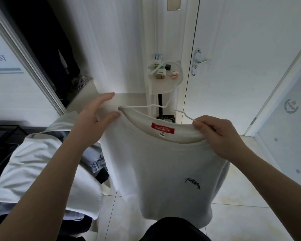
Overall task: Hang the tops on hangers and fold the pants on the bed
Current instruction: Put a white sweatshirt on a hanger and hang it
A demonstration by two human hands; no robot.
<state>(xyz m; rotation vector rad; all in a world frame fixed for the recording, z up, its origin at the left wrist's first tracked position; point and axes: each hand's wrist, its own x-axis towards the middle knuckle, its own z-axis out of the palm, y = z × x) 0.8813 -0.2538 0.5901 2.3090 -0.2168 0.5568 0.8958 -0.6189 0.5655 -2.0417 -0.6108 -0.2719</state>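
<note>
A white T-shirt with a red neck label and a small black chest mark hangs in front of me above the floor. A white wire hanger sits partly inside its collar: the left arm is under the fabric, the right arm sticks out above the collar. My left hand holds the shirt's left shoulder between thumb and fingers, beside the hanger's left end. My right hand grips the collar on the right, fingers curled, at the hanger's right end.
Clothes lie piled at left: a white garment and blue denim. A small white round table with chargers stands ahead. A white door with a handle is at right, a dark wardrobe opening at left. The floor is tiled.
</note>
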